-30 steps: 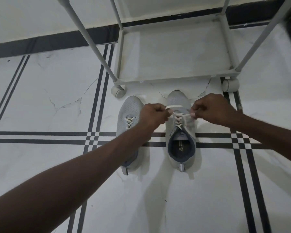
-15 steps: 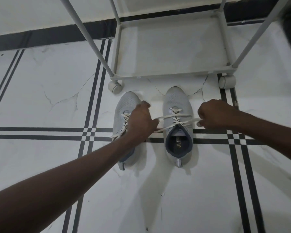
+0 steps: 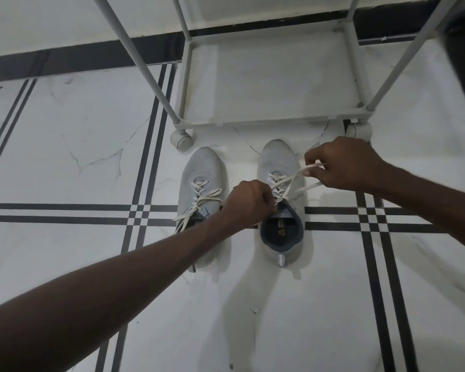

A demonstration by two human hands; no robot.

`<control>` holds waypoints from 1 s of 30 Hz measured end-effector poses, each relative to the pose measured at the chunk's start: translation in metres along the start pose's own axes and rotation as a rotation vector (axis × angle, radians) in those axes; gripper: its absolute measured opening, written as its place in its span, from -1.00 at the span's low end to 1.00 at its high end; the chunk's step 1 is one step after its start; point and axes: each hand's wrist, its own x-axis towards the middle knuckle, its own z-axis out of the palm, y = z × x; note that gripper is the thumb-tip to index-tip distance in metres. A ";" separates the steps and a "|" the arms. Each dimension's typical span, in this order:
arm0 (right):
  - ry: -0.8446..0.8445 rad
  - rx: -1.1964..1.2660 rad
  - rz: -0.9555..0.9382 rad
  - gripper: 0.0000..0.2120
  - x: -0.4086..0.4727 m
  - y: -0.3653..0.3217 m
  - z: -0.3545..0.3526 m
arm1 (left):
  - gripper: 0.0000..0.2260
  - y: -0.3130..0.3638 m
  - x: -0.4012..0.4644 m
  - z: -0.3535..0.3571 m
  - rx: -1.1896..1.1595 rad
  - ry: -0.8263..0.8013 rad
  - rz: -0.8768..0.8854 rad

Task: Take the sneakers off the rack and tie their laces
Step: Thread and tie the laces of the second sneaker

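Two light grey sneakers stand side by side on the floor in front of the rack, toes toward it. The left sneaker (image 3: 200, 178) has loose white laces trailing off its left side. The right sneaker (image 3: 278, 162) has its dark opening facing me. My left hand (image 3: 250, 202) is closed at the tongue of the right sneaker, pinching the lace there. My right hand (image 3: 344, 165) is up and to the right of the shoe, holding a loop of the white lace (image 3: 293, 181) pulled taut between both hands.
The white metal rack (image 3: 269, 118) stands just beyond the sneakers on round castors (image 3: 181, 139), its bottom shelf bare and its slanted posts rising toward me. The floor is white marble tile with black stripe lines (image 3: 65, 213). A dark skirting runs along the far wall.
Both hands had pulled the lace ends wide apart over the right sneaker. Now my left hand sits at the tongue and my right hand has lifted a lace loop up to the right.
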 end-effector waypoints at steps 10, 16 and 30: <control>-0.051 0.005 -0.058 -0.78 -0.004 -0.020 0.029 | -0.91 -0.005 0.009 -0.014 -0.119 -0.119 0.009; -0.090 0.480 0.117 -0.75 -0.013 -0.033 0.058 | -0.85 -0.006 0.007 -0.015 -0.074 -0.062 0.036; -0.078 0.394 0.088 -0.97 -0.017 -0.028 0.073 | -0.73 -0.020 0.006 0.002 0.222 -0.007 0.219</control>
